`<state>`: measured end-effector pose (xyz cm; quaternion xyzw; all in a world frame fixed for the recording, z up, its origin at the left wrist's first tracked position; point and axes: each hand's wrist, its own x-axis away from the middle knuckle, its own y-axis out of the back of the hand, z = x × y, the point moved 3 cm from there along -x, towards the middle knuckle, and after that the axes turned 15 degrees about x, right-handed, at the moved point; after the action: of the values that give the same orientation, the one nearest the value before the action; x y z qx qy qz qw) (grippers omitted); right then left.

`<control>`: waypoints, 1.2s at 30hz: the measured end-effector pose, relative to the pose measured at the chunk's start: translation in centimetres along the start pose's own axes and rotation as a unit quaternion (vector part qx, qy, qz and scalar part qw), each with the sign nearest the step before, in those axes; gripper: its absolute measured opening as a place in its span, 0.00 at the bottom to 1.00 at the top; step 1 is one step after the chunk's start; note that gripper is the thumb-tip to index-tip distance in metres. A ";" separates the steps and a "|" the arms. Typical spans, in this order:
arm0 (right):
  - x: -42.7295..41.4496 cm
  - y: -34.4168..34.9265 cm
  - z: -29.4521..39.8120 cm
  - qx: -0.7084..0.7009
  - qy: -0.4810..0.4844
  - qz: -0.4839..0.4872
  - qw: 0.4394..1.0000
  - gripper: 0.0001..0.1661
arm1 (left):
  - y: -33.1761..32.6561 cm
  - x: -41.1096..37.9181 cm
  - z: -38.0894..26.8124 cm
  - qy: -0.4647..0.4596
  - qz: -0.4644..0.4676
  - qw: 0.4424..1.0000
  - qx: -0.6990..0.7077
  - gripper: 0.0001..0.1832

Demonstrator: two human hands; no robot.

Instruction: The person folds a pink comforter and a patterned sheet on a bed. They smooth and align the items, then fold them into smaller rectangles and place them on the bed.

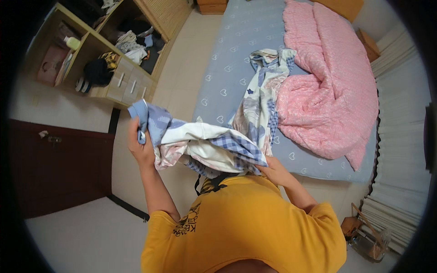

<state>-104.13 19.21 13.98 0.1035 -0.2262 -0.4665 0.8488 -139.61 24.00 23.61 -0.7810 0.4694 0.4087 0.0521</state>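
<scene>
A patterned duvet cover (pixel 201 140), white with blue checks and pale blue and pink patches, stretches between my two hands in front of my chest. On the left, my left hand (pixel 140 143) grips a bunched blue end of it. My right hand (pixel 274 170) holds a blue-checked edge. The rest of the cloth (pixel 259 92) trails away from me over the bed in a long crumpled strip. Beside that strip lies a thick pink quilt (pixel 327 92), heaped and folded over on the bed's right side. Parts of the cloth near my waist are hidden in folds.
The bed (pixel 218 85) has a grey-blue sheet with white hearts. An open wardrobe (pixel 129 51) with clothes and drawers stands at left, above a dark red door (pixel 65 167). White curtains (pixel 396 136) hang at right. A small wood-framed item (pixel 368 239) sits on the floor at lower right.
</scene>
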 end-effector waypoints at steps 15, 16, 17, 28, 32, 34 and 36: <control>3.0 7.6 13.6 0.064 0.302 -0.444 0.841 0.31 | -15.3 -10.6 -13.3 -0.246 0.464 0.760 0.383 0.25; 1.8 7.9 13.4 0.090 0.242 -0.515 0.817 0.32 | -16.3 -9.8 -13.9 -0.276 0.474 0.740 0.389 0.25; 0.3 7.8 12.9 0.107 0.191 -0.531 0.819 0.34 | -17.4 -8.8 -14.3 -0.303 0.483 0.721 0.393 0.25; 0.2 9.1 6.6 -0.091 0.113 -0.606 0.782 0.16 | -18.6 8.1 9.8 0.149 0.589 0.767 0.206 0.60; 3.6 11.8 6.9 0.378 0.047 -0.662 0.646 0.18 | -17.7 21.5 16.7 0.250 0.652 0.716 0.005 0.59; 4.8 12.5 9.6 0.779 -0.008 -0.557 0.286 0.20 | -17.9 27.0 21.6 0.349 0.696 0.627 0.016 0.52; 4.8 13.5 12.5 0.761 -0.094 -0.539 0.349 0.16 | -17.8 30.7 25.6 0.370 0.712 0.596 0.045 0.45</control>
<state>-97.83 23.01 31.52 0.7603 -0.4577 -0.4576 -0.0548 -133.95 24.56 -19.79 -0.2798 0.8732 -0.0293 -0.3981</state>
